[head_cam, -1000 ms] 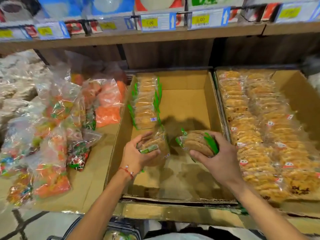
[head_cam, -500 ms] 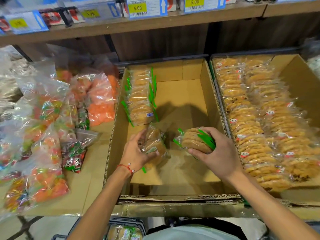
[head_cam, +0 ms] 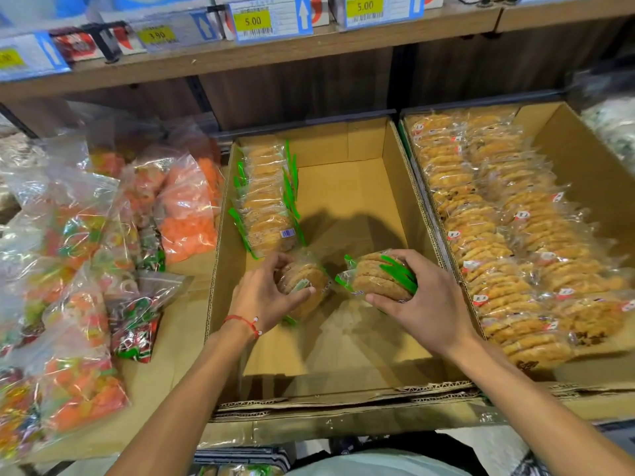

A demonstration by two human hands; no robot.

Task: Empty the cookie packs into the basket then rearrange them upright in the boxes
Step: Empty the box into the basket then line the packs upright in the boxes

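Note:
A cardboard box (head_cam: pixel 371 187) sits in the middle of the shelf. A row of upright cookie packs with green-edged wrappers (head_cam: pixel 266 201) lines its left wall. My left hand (head_cam: pixel 264 297), with a red string at the wrist, grips a clear cookie pack (head_cam: pixel 307 281) just in front of that row. My right hand (head_cam: pixel 429 304) holds another green-edged cookie pack (head_cam: pixel 378 278) above the box floor, a little to the right. The two packs are apart.
A second cardboard box (head_cam: pixel 584 159) to the right holds several rows of upright cookie packs. Bags of coloured candy (head_cam: pixel 86 269) lie to the left. A wooden shelf with price tags (head_cam: pixel 271 18) runs above. A basket rim (head_cam: pixel 240 458) shows below.
Both hands with their packs have moved slightly forward toward the row on the left; the camera has tilted downward.

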